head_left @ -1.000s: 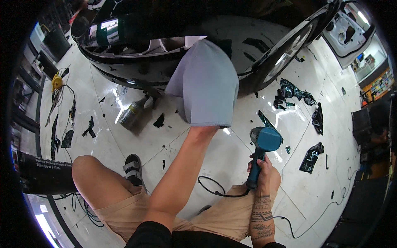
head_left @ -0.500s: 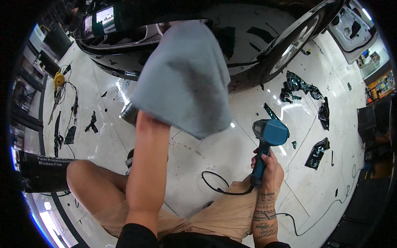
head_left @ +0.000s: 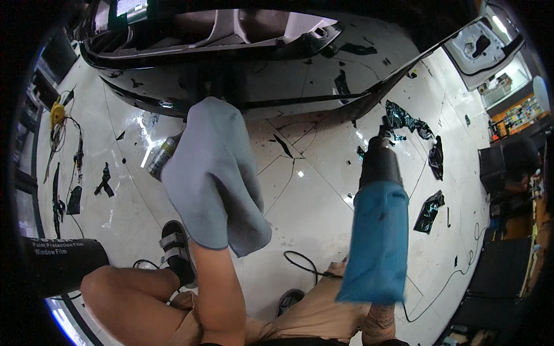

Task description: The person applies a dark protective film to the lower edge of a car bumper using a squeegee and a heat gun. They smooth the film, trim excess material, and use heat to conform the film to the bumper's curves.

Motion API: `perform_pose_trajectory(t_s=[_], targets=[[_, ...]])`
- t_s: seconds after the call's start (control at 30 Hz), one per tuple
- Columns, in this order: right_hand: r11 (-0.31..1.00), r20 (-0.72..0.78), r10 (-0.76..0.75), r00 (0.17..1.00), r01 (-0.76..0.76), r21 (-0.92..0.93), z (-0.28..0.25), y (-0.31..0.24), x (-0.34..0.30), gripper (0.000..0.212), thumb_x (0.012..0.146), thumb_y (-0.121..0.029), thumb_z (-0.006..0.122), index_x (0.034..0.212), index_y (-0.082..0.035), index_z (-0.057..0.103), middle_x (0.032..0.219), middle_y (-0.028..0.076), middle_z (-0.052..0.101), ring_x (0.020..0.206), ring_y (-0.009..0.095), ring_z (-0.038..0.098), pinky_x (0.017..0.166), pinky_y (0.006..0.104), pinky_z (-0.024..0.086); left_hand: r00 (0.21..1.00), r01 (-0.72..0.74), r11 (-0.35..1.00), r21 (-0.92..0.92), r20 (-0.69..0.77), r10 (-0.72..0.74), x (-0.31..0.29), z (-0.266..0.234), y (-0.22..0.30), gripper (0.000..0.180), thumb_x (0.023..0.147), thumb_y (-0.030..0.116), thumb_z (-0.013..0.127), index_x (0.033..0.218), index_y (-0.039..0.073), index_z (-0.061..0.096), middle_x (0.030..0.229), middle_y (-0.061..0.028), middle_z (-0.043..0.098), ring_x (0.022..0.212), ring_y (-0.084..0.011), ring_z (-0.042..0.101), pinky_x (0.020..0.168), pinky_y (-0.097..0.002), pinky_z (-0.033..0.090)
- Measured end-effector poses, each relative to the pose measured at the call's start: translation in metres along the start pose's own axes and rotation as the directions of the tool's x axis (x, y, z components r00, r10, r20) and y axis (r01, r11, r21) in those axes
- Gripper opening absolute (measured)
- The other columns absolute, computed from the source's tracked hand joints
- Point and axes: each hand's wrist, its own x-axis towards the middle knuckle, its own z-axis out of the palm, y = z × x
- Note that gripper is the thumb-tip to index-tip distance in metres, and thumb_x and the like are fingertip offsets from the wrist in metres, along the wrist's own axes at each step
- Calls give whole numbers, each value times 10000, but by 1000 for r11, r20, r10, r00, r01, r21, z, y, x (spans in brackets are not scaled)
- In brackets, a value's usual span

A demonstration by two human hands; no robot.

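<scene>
A grey cloth (head_left: 210,173) covers my left hand (head_left: 214,254), so its fingers are hidden; only the wrist and forearm come out below it. The cloth's upper end is at the lower part of the black car bumper (head_left: 173,83), though I cannot tell whether it presses on it. In my right hand (head_left: 378,320) is a blue heat gun (head_left: 375,242), its dark nozzle facing forward toward the car. The gun's body hides most of that hand. A small bottle or can (head_left: 163,157) lies on the floor just left of the cloth.
Crumpled black film scraps (head_left: 430,210) litter the tiled floor on the right, and more strips (head_left: 105,180) on the left. A black power cord (head_left: 303,256) loops between my legs. A dark printed box (head_left: 69,262) stands by my left knee. A detached door panel (head_left: 483,49) is at far right.
The cloth has come down and left from the bumper's upper area. The heat gun has swung up and now faces forward. My view has shifted, showing more of the car's opening.
</scene>
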Motion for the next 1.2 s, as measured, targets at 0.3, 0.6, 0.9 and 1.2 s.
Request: perform_pose_trajectory(t_s=[0.3,0.6,0.9,1.2], targets=[[788,571,-450,686,607,-108,40,-126,88,639,697,-271,819,1169,68,554,936,185,643,742,263,683,571,311,553,998,57,997,59,-26,-55,-18,23,8,609,943,323,574,1419,27,336,1363,-146,481,1207,-255,516,1032,-395,452],[756,584,-487,649,648,-90,47,-140,106,710,703,-278,791,1256,68,508,947,141,627,742,238,664,519,298,518,997,75,992,100,-19,-74,-16,36,8,583,948,327,557,1407,34,351,1356,-143,487,1203,-251,518,1014,-392,457],[762,550,-530,646,647,-26,48,-149,112,749,700,-267,802,1285,78,487,942,153,625,743,251,664,530,307,537,998,64,991,120,-16,-62,-8,44,12,558,952,331,540,1396,42,365,1349,-140,493,1198,-246,520,996,-388,463],[761,528,-565,634,647,38,48,-148,115,753,719,-266,797,1300,84,469,975,182,634,747,269,674,540,314,548,999,54,988,144,-15,-52,-4,47,16,533,957,335,524,1384,49,380,1343,-136,498,1194,-242,523,978,-385,469]])
